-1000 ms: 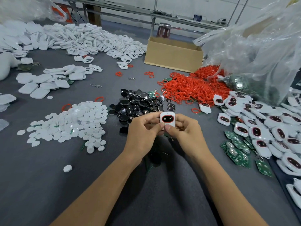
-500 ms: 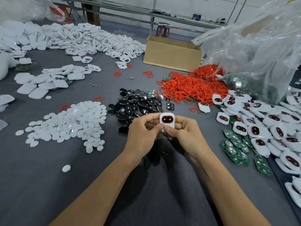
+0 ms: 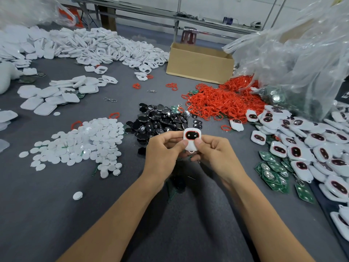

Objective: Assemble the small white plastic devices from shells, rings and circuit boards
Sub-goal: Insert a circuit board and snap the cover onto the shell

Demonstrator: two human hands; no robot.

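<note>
Head view | small white plastic device with red-ringed black face held above grey table, hardly moved since a second ago | left hand and right hand fingers curled round it, thumbs pressing | likely being snapped shut

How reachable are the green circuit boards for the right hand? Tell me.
Probably yes: the green circuit boards lie uncovered on its side, but the right hand must first release the white device.

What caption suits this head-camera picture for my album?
Left hand and right hand pinch a white device over a grey table heaped with white discs, red rings and green circuit boards.
</note>
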